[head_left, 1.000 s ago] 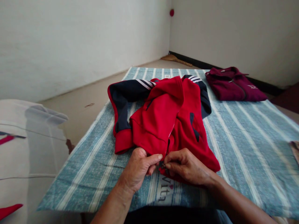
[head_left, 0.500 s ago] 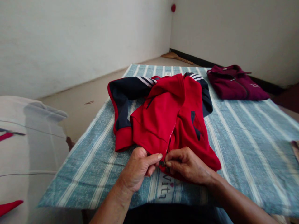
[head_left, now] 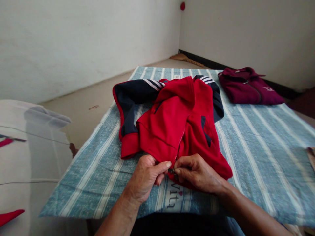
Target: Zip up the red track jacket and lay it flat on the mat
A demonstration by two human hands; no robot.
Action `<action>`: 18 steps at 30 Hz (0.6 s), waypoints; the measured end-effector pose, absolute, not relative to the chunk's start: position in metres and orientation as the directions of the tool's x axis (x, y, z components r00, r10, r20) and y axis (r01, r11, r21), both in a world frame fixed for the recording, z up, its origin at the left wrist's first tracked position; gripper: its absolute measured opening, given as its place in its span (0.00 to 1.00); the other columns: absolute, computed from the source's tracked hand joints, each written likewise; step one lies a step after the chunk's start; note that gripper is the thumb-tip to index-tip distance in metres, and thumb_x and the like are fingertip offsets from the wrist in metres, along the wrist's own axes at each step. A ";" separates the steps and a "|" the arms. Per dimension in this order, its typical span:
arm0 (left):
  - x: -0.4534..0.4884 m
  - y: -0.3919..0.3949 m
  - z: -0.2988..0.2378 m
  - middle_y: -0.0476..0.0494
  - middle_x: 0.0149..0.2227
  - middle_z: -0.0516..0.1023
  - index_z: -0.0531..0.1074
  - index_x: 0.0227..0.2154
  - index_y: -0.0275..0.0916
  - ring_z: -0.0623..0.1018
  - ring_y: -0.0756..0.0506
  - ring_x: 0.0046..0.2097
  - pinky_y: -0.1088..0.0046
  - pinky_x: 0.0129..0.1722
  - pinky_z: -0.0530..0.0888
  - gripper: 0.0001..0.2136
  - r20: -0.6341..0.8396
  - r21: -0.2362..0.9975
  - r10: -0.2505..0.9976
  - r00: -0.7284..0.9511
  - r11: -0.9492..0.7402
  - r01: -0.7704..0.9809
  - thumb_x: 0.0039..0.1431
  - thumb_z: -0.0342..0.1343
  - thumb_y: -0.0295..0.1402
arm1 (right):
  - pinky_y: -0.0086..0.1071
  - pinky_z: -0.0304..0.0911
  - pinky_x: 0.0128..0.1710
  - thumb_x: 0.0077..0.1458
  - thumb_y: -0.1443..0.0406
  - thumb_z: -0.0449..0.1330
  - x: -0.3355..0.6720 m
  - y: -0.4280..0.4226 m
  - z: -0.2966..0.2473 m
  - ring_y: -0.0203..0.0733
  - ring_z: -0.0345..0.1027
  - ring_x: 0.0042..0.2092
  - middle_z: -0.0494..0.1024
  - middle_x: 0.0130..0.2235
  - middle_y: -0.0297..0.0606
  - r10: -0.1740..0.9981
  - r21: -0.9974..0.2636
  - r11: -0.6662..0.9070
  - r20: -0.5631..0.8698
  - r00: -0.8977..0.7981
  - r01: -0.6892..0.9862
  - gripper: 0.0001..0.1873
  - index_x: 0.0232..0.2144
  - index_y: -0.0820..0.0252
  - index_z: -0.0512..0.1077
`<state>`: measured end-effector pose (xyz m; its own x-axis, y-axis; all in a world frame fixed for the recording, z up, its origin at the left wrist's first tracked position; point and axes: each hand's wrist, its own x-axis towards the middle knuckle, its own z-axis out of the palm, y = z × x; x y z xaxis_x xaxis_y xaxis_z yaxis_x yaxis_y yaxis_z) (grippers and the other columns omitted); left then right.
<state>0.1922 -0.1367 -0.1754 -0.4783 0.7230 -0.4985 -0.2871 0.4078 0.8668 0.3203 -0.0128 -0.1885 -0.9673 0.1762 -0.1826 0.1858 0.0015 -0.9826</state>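
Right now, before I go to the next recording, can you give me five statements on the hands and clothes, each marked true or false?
1. The left hand and right hand are at the near edge of the red jacket. True.
2. A folded maroon garment lies on the striped cloth. True.
3. The right hand grips the maroon garment. False: its fingers pinch the red jacket near the lower end of the zipper.
4. The red jacket lies on top of the maroon garment. False: the garment lies to its right.
5. The sleeve is dark with white stripes. True.
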 end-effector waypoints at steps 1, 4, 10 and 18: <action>0.192 -0.136 -0.175 0.55 0.10 0.59 0.65 0.12 0.36 0.57 0.57 0.14 0.79 0.15 0.51 0.15 -0.500 0.866 0.722 -0.478 0.408 -0.289 0.46 0.59 0.37 | 0.24 0.52 0.23 0.57 0.67 0.55 0.320 -0.013 -0.188 0.30 0.57 0.23 0.67 0.21 0.29 0.182 -0.981 -0.007 -0.190 -0.965 0.192 0.08 0.26 0.63 0.69; 0.193 -0.136 -0.173 0.55 0.10 0.59 0.64 0.12 0.37 0.56 0.57 0.14 0.79 0.15 0.51 0.15 -0.496 0.868 0.725 -0.478 0.407 -0.283 0.46 0.59 0.37 | 0.25 0.51 0.22 0.57 0.65 0.56 0.320 -0.013 -0.189 0.29 0.56 0.23 0.67 0.21 0.29 0.195 -0.977 -0.037 -0.213 -0.957 0.210 0.09 0.27 0.63 0.70; 0.191 -0.138 -0.172 0.55 0.10 0.59 0.62 0.12 0.37 0.56 0.57 0.15 0.78 0.15 0.51 0.16 -0.477 0.879 0.757 -0.447 0.411 -0.242 0.47 0.58 0.37 | 0.25 0.51 0.22 0.58 0.63 0.56 0.321 -0.012 -0.190 0.30 0.57 0.23 0.68 0.21 0.30 0.190 -0.975 -0.053 -0.221 -0.957 0.215 0.10 0.28 0.63 0.71; 0.191 -0.138 -0.168 0.57 0.10 0.57 0.61 0.12 0.38 0.54 0.57 0.14 0.78 0.15 0.50 0.16 -0.450 0.893 0.770 -0.452 0.404 -0.200 0.48 0.57 0.37 | 0.25 0.51 0.22 0.58 0.61 0.56 0.321 -0.013 -0.191 0.30 0.57 0.22 0.68 0.21 0.30 0.206 -0.978 -0.064 -0.209 -0.956 0.200 0.11 0.28 0.64 0.71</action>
